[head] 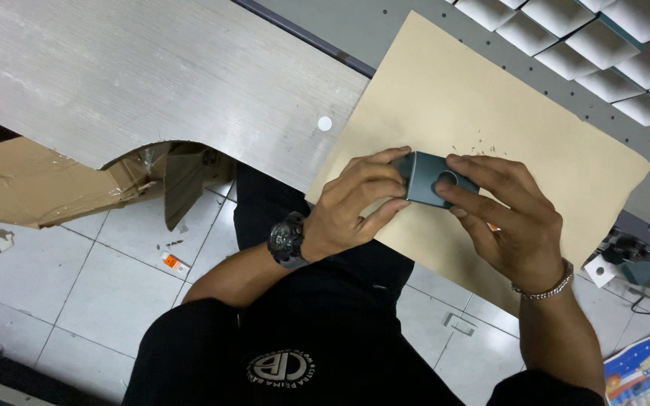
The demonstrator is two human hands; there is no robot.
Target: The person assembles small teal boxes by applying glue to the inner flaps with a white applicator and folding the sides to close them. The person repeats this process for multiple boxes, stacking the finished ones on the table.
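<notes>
Both hands meet on a small dark grey-blue metal piece with a round hole (432, 179), which sits over a tan sheet of board (490, 98) lying at the edge of a brushed grey table (152, 75). The left hand (351, 207) pinches the piece's near end: its fingers curl together over the top edge and the thumb presses along the lower edge, so that end is mostly covered. The right hand (509, 218) grips the far end, its thumb laid beside the hole and its fingers (490, 167) close together behind the piece, hiding its far edge. Whether the piece rests on the sheet or is held just above it cannot be told. Tiny dark flecks (479, 146) dot the sheet just beyond the right fingertips; what they are is unclear. A black wristwatch (289, 240) circles the left wrist, a silver chain bracelet (547, 289) the right.
</notes>
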